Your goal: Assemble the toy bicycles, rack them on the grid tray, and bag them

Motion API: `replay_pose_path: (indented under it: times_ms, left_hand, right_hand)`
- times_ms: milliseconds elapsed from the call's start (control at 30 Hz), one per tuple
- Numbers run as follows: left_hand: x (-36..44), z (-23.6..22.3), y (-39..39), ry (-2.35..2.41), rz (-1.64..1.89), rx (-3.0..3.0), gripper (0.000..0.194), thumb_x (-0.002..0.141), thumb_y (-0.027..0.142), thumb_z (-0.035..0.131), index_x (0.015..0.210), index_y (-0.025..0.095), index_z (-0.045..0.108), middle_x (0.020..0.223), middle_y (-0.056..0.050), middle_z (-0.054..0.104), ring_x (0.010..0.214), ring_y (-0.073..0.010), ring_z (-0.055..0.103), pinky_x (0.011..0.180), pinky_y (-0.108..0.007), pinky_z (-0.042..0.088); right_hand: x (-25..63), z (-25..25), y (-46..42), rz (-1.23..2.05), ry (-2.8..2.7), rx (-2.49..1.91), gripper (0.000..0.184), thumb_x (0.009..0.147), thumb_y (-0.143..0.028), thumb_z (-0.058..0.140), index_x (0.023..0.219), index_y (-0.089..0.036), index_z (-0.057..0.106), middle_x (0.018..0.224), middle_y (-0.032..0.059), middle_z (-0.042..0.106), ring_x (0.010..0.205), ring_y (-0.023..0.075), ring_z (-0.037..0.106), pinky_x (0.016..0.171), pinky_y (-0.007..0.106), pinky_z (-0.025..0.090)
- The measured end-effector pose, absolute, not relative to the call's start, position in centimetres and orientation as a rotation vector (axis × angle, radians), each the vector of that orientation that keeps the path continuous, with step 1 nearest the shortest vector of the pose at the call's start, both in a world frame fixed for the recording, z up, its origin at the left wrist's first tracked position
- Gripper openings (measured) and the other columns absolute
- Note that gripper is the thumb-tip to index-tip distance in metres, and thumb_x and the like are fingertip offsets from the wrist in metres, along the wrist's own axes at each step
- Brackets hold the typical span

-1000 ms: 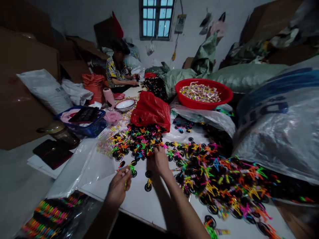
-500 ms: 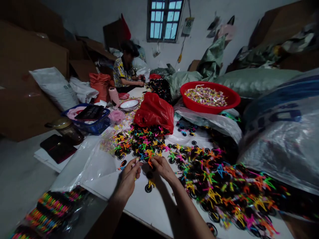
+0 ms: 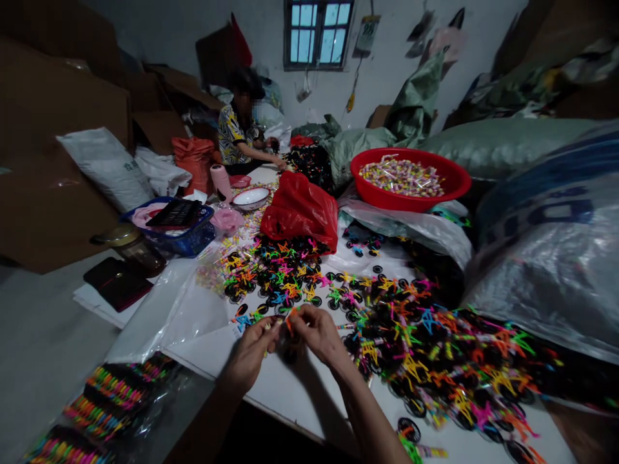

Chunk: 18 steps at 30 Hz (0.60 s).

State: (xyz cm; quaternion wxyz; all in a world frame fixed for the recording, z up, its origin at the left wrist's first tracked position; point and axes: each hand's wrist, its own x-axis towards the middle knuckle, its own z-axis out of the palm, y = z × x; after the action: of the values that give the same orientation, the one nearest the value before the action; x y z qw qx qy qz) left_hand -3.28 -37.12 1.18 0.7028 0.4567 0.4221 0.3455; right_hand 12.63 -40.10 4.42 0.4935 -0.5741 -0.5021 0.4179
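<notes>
Head view: white worktable (image 3: 285, 393), frame centre, strewn with small neon plastic toy bicycles with black wheels (image 3: 425, 361). Left hand (image 3: 249, 357) and right hand (image 3: 316, 332) pinch one orange piece (image 3: 289, 320), fingertips together. Judged light, stiff, snappable; grip its frame.

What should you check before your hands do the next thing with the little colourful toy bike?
1. Both hands on the piece: left hand and right hand meet over a small orange plastic toy bike. Ok.
2. Firm grip: fingertips hide most of it. Cannot tell.
3. Bare spot on the white tabletop under the hands: ok.
4. More pieces close by: the heap of neon plastic bikes with black wheels lies just right of the hands. Ok.
5. Red plastic bag out of the way: it sits behind the pile, apart from the hands. Ok.
6. The seated person at the far end stays clear of these hands: ok.
</notes>
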Motion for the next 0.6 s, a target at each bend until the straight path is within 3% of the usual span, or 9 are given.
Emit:
replay_pose_path:
  times_ms: [167, 367, 600]
  left_hand:
    - [-3.9, 2.0, -37.2, 0.847, 0.65, 1.056, 0.041, 0.068, 0.048, 0.072, 0.092, 0.016, 0.061, 0.072, 0.0, 0.057, 0.066, -0.0111, 0.05, 0.058, -0.02, 0.036]
    - [-4.3, 2.4, -37.4, 0.833, 0.613, 1.043, 0.037, 0.066, 0.044, 0.075, 0.084, 0.016, 0.059, 0.071, -0.001, 0.06, 0.063, -0.0101, 0.052, 0.057, -0.02, 0.037]
    - [-4.2, 0.9, -38.2, 0.809, 0.568, 1.213, 0.034, 0.072, 0.045, 0.07, 0.083, 0.014, 0.063, 0.067, -0.001, 0.058, 0.054, -0.0084, 0.043, 0.049, -0.02, 0.028]
  right_hand:
    - [12.3, 3.9, -41.0, 1.379, -1.038, -1.215, 0.038, 0.072, -0.053, 0.064, 0.067, -0.016, 0.056, 0.055, -0.0029, 0.052, 0.044, 0.0082, 0.04, 0.043, 0.02, 0.032]
    - [12.7, 4.3, -41.9, 1.447, -0.975, -1.178, 0.037, 0.07, -0.051, 0.067, 0.067, -0.015, 0.059, 0.057, -0.0011, 0.058, 0.044, 0.0079, 0.043, 0.042, 0.019, 0.033]
    - [12.6, 2.7, -42.7, 1.434, -0.96, -1.254, 0.034, 0.07, -0.048, 0.064, 0.065, -0.015, 0.056, 0.056, -0.0012, 0.056, 0.044, 0.0085, 0.041, 0.042, 0.019, 0.031]
